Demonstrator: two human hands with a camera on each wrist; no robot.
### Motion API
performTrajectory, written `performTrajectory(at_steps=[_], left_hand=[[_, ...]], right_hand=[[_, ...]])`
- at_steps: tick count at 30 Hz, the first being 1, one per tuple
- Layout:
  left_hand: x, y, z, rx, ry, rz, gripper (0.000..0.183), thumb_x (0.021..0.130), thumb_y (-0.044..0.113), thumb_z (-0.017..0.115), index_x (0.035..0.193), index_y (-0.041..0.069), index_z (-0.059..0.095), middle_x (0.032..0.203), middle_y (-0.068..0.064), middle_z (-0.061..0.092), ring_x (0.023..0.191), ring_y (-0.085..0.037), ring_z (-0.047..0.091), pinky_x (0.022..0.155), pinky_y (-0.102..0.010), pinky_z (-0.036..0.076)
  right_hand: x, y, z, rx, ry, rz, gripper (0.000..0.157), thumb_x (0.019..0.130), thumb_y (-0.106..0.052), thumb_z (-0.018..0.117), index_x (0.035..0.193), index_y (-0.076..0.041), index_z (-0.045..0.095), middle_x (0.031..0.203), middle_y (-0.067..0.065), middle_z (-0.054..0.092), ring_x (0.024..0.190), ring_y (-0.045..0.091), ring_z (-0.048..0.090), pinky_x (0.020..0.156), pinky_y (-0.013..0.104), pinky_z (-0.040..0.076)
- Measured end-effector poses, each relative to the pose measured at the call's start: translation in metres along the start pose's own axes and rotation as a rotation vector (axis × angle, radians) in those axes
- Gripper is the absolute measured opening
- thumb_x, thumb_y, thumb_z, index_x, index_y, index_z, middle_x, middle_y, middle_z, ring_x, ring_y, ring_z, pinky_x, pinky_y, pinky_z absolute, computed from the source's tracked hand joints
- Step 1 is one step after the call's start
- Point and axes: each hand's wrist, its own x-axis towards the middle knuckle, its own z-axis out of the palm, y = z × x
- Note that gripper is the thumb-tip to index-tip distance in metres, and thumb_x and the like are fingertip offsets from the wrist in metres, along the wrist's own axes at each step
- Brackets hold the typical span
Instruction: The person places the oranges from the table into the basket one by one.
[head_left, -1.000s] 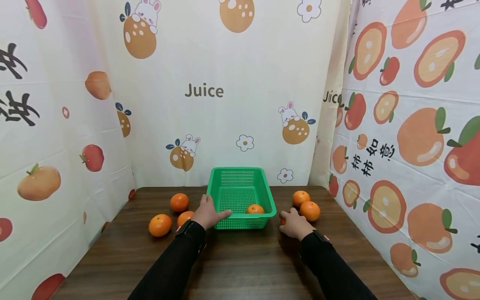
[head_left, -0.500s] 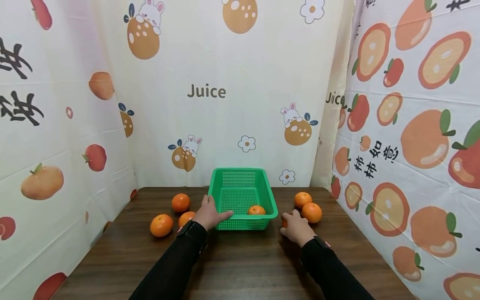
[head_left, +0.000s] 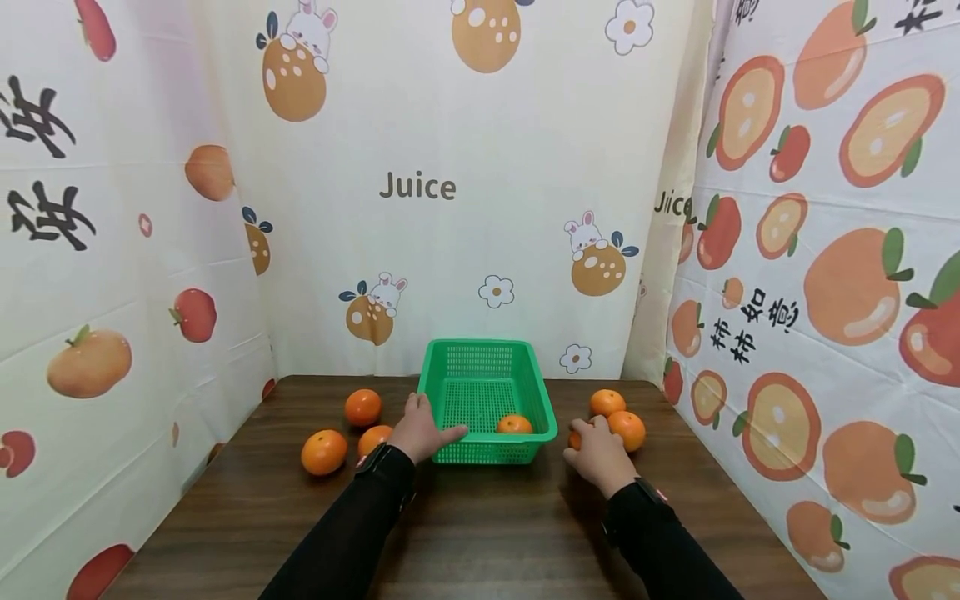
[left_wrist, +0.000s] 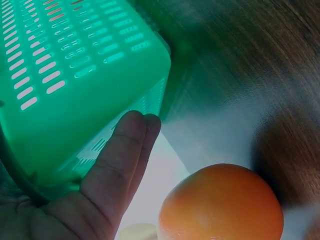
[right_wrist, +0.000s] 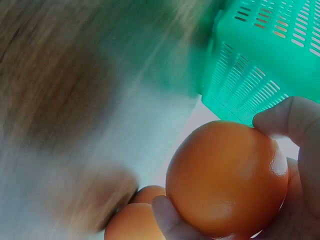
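A green plastic basket [head_left: 486,454] stands at the back middle of the table, with one mandarin [head_left: 514,424] inside near its front wall. My left hand [head_left: 418,430] rests at the basket's front left corner, straight fingers along the side wall and thumb by the front rim. In the left wrist view, a mandarin [left_wrist: 222,207] lies close beside those fingers. To the right of the basket, my right hand [head_left: 602,457] pinches another mandarin [right_wrist: 227,177] between thumb and fingers. From the head camera, that fruit is mostly covered by the hand.
Left of the basket, three mandarins [head_left: 324,452] lie on the dark wooden table [head_left: 487,542]. Two more mandarins [head_left: 627,430] sit just beyond my right hand. Printed cloth curtains [head_left: 487,208] enclose the back and both sides.
My right hand has risen slightly with the mandarin in its fingers. The left hand keeps its place at the basket. The head view has shifted a little.
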Motion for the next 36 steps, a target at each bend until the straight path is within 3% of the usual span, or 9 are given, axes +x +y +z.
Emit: performTrajectory(at_steps=[23, 36], left_hand=[[0.002, -0.001, 0.002, 0.005, -0.002, -0.007, 0.121, 0.091, 0.072, 0.070, 0.169, -0.003, 0.016, 0.177, -0.027, 0.005, 0.153, -0.047, 0.041, 0.119, -0.061, 0.042], [0.005, -0.004, 0.005, -0.001, -0.004, -0.006, 0.123, 0.090, 0.075, 0.070, 0.169, -0.002, 0.016, 0.177, -0.026, 0.006, 0.153, -0.047, 0.040, 0.119, -0.062, 0.042]], right_hand=[[0.001, -0.006, -0.016, 0.063, 0.079, 0.035, 0.054, 0.098, -0.030, 0.072, 0.147, -0.012, 0.060, 0.150, 0.027, 0.044, 0.107, 0.047, 0.054, 0.094, 0.063, 0.049], [0.003, -0.018, -0.022, 0.149, 0.230, -0.019, 0.056, 0.096, -0.028, 0.072, 0.149, -0.017, 0.058, 0.156, 0.023, 0.040, 0.124, 0.051, 0.051, 0.103, 0.067, 0.044]])
